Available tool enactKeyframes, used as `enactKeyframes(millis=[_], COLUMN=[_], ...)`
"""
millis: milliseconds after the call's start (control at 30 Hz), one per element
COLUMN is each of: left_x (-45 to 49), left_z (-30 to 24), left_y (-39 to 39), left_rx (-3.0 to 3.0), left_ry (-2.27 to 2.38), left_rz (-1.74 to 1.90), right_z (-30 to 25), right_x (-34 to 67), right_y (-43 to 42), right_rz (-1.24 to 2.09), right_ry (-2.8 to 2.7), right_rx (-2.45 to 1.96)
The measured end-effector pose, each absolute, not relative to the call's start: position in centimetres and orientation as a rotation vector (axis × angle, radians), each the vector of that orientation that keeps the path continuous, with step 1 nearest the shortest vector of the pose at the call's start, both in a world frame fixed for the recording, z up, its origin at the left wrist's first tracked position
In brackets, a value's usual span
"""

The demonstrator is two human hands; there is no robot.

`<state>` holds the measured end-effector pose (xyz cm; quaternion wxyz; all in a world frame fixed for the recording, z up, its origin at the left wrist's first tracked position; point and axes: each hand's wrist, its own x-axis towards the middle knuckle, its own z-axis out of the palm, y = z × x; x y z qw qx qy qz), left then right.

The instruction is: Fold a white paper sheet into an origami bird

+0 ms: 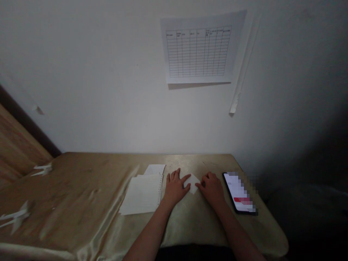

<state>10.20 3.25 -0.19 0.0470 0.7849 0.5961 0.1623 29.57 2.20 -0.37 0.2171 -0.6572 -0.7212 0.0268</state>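
A small folded piece of white paper lies on the cloth-covered table between my two hands. My left hand is on its left side, thumb and index finger pressing on the paper and the other fingers spread over the cloth. On the right, my right hand has its fingers curled, with thumb and fingertips at the paper's right edge. Just left of my left hand lies a stack of lined sheets with torn spiral holes along one side. Another white sheet sticks out behind the stack.
A smartphone with its screen lit lies right of my right hand. Folded white paper shapes rest at the table's left. The tablecloth has creases. Behind the table stands a wall with a printed table sheet on it.
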Motion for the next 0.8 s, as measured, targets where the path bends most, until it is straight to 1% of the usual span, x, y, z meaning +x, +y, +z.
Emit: enactKeyframes(millis=[400, 567, 800], left_x=[10.0, 9.9, 10.2], left_z=[-0.8, -1.1, -0.3], left_y=[3.3, 3.4, 3.3], left_rx=[2.46, 2.462, 2.418], left_ry=[1.796, 1.786, 1.786], left_rz=[0.531, 0.555, 0.571], right_z=[-1.4, -1.5, -1.9], right_x=[29.3, 29.4, 29.9], right_y=[2.7, 2.6, 2.3], right_rz=[0.156, 0.142, 0.148], right_ry=[-1.986, -1.989, -2.016], right_rx=[-1.734, -1.691, -1.62])
